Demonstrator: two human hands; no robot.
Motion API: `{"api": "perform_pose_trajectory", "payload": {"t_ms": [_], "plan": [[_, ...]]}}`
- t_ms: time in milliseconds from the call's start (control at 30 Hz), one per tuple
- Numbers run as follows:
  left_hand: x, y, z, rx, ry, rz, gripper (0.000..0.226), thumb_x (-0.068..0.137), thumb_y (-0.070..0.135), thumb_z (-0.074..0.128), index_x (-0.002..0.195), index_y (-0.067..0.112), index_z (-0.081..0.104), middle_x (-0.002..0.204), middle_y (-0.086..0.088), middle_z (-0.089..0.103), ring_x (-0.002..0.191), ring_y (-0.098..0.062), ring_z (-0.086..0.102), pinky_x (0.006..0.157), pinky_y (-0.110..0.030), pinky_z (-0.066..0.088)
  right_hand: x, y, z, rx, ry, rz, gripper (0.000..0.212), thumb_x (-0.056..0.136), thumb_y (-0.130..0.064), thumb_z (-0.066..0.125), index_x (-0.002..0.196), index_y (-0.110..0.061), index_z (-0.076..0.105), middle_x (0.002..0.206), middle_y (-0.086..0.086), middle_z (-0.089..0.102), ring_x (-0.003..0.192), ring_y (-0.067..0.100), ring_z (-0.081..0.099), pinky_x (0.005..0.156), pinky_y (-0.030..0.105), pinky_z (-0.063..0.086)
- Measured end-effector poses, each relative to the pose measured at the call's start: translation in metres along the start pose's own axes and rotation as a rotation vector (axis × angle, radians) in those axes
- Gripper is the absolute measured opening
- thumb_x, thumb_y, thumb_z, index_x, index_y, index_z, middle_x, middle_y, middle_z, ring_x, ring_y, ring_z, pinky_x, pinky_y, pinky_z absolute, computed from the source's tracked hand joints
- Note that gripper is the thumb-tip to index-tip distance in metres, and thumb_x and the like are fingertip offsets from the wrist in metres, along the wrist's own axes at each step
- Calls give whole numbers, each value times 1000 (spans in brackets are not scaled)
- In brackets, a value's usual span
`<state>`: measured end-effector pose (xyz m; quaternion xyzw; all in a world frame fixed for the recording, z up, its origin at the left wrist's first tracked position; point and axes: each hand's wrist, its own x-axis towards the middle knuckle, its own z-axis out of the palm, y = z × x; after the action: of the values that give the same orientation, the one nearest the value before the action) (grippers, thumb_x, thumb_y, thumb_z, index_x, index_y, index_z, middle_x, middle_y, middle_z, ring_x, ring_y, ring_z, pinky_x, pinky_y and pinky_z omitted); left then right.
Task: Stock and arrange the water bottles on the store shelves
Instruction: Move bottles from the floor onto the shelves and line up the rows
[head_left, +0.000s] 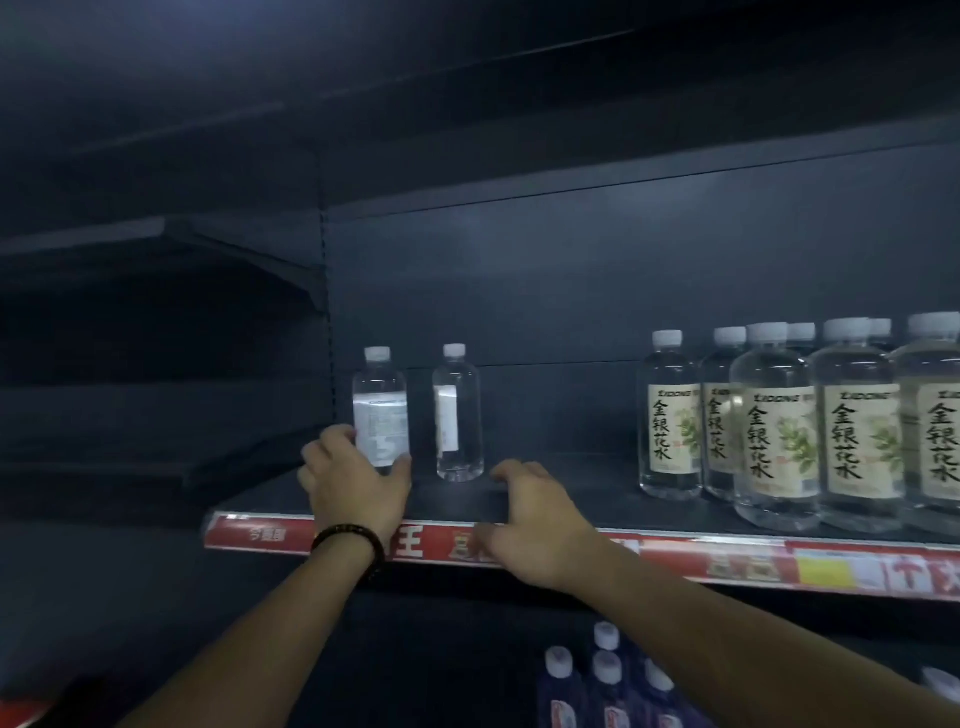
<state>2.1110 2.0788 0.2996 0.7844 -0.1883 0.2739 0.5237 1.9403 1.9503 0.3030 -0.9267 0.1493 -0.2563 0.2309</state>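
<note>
The fingers (332, 441) of our left hand (358, 483) were curled round the low part of the left bottle (379, 410), with the thumb on its right side. That bottle stood up straight at the left end of the shelf (597, 499). A dark bracelet (348, 540) sat on that wrist.

The fingers (511, 473) of our right hand (530, 519) were bent loosely and held nothing. Their tips rested on the shelf, just near and right of the second bottle (457, 415), not touching it. The second bottle stood just beside the first one, with a little gap between them.

Well apart on the right stood a group of bottles (779, 426) in rows, their green leaf labels facing us. The two left bottles did not show that side. A red strip (675, 561) ran along the near edge of the shelf, and lower bottles (608, 675) with white caps stood below.

We think we were in the arranging step, fixing the two lone bottles. Next, we would likely need to turn each one so its front faced us. Then the big gap up to the group would need filling, with a slow hand so nothing tipped.
</note>
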Motion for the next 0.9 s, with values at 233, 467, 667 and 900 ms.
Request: {"api": "perform_pose_trajectory", "payload": {"t_ms": [233, 467, 667, 900], "plan": [[47, -14, -16, -285, -463, -241, 102, 85, 24, 81, 163, 21, 14, 149, -3, 50, 129, -29, 57, 113, -48, 47, 31, -34, 32, 23, -28, -53, 76, 90, -36, 70, 157, -19, 39, 154, 2, 39, 143, 21, 41, 118, 32, 39], [61, -34, -14, -342, -626, -147, 47, 83, 24, 52, 129, 33, 60, 116, -2, 75, 107, -25, 71, 104, -56, 54, 34, -33, 30, -25, -48, -86, 79, 92, -37, 71, 158, -21, 32, 151, 0, 38, 141, 20, 41, 114, 32, 41], [47, -18, -25, -381, -700, -83, 32, 103, 9, 53, 131, 22, 63, 112, -6, 78, 93, -22, 77, 92, -43, 62, 30, -33, 26, 33, -30, -109, 76, 89, -34, 73, 154, -27, 33, 144, -4, 43, 134, 14, 43, 108, 27, 39], [27, 6, -16, -383, -785, -21, 27, 103, 15, 59, 125, 27, 69, 107, -4, 81, 99, -27, 78, 93, -48, 62, 11, -24, 14, -1, -43, -144, 98, 80, -47, 70, 162, -33, 19, 155, -9, 38, 142, 12, 39, 117, 35, 40]]}}
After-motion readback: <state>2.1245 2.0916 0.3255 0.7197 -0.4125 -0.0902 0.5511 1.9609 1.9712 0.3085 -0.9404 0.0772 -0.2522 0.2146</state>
